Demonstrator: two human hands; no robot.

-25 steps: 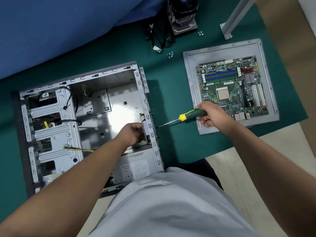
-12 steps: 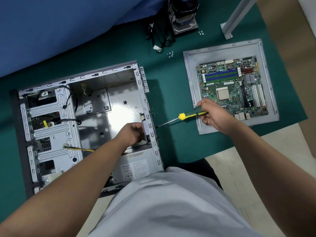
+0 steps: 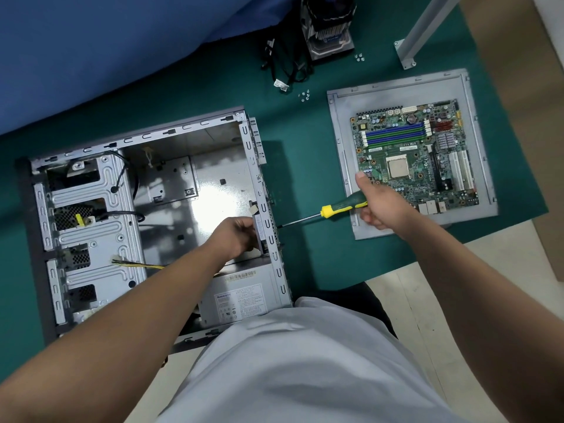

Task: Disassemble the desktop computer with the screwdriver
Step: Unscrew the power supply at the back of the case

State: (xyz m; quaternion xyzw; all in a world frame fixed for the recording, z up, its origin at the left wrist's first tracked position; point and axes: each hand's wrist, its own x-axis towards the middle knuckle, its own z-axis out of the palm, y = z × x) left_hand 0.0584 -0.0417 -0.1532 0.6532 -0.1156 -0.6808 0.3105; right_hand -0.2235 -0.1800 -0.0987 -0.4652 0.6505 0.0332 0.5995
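Note:
An open grey computer case [image 3: 171, 138] lies on its side on the green mat. A grey power supply [image 3: 241, 296] sits in its near right corner. My left hand [image 3: 235, 236] is inside the case, its fingers curled round a small part against the rear wall [image 3: 259, 190]. Outside that wall my right hand [image 3: 378, 206] grips the green and yellow screwdriver [image 3: 338, 207] by its handle, thumb pointing up. The shaft runs left and its tip meets the rear wall by my left hand.
A motherboard [image 3: 412, 160] lies on a grey side panel [image 3: 345, 123] to the right. At the back are a heatsink with fan [image 3: 329, 29], black cables [image 3: 287, 65] and loose screws [image 3: 305, 96]. A metal leg [image 3: 424, 29] stands at the back right. Drive bays [image 3: 91, 227] fill the case's left.
My right hand has turned on the screwdriver handle, and its thumb now points up. The tip stays at the rear wall. My left hand has not moved.

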